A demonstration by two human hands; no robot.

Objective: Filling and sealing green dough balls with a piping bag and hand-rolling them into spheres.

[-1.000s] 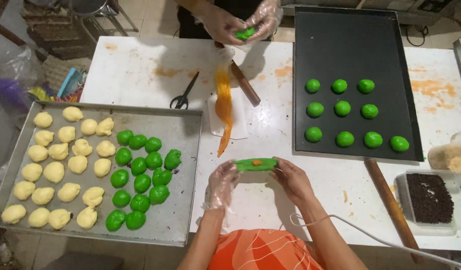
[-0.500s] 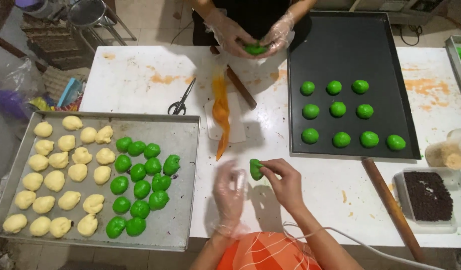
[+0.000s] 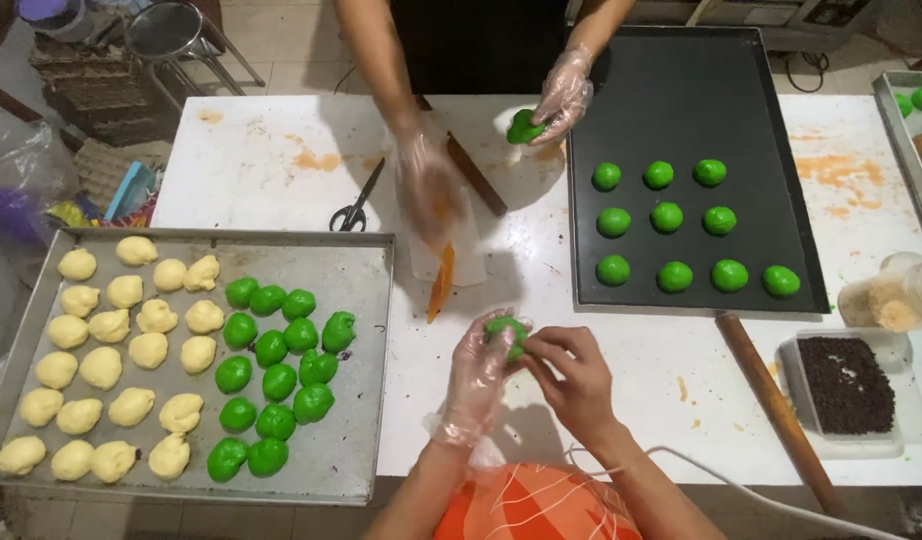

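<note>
A: Where is the green dough ball (image 3: 507,333)?

B: Pinched between the gloved left hand (image 3: 478,375) and bare right hand (image 3: 573,375), above the white table (image 3: 281,150).

A: Containers?

B: Grey metal tray (image 3: 366,400): yellow and green lumps. Black baking tray (image 3: 681,70): ten green balls (spaced rows). Clear plastic tub (image 3: 793,380): dark chocolate chips.

Pale dough pieces (image 3: 101,350) and green dough balls (image 3: 271,375) are sitting on a metal tray (image 3: 366,400) at left. Scissors (image 3: 356,205) are lying on the far table; a dark tray (image 3: 751,80) is holding green balls (image 3: 671,215) at right, near a wooden rolling pin (image 3: 776,410).
</note>
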